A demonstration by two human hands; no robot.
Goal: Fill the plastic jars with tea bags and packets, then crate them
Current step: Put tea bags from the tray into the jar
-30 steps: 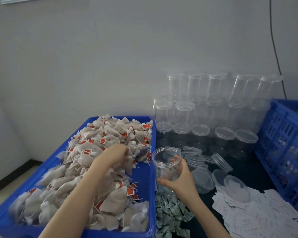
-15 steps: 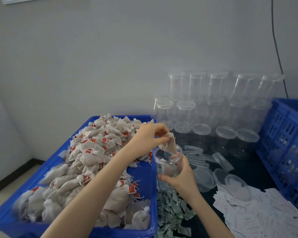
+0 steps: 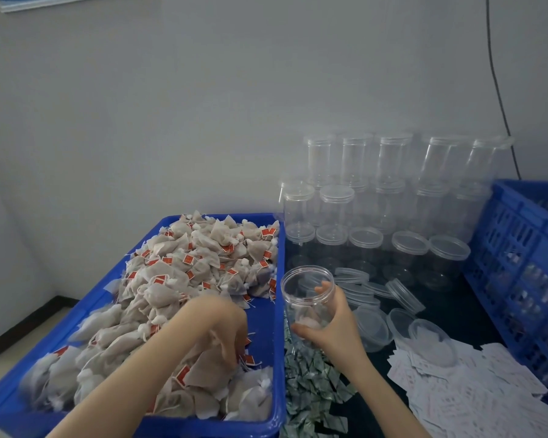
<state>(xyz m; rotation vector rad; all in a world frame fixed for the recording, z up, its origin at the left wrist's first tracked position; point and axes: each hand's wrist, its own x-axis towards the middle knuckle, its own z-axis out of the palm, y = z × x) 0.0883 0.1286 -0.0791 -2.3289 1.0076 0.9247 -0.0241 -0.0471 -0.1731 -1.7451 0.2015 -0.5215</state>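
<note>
Jar (image 3: 307, 298): light, stiff, slick; right hand (image 3: 336, 324) wrapped round its wall. Tea bags (image 3: 184, 279): soft, weightless; left hand (image 3: 225, 330) buried, grip unclear.

Left hand (image 3: 227, 330) fingertips buried among tea bags (image 3: 184, 279); grip unclear.

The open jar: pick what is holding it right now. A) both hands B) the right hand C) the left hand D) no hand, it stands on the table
B: the right hand grips the open jar round its lower half, while the left hand is down among the tea bags in the blue tray.
</note>
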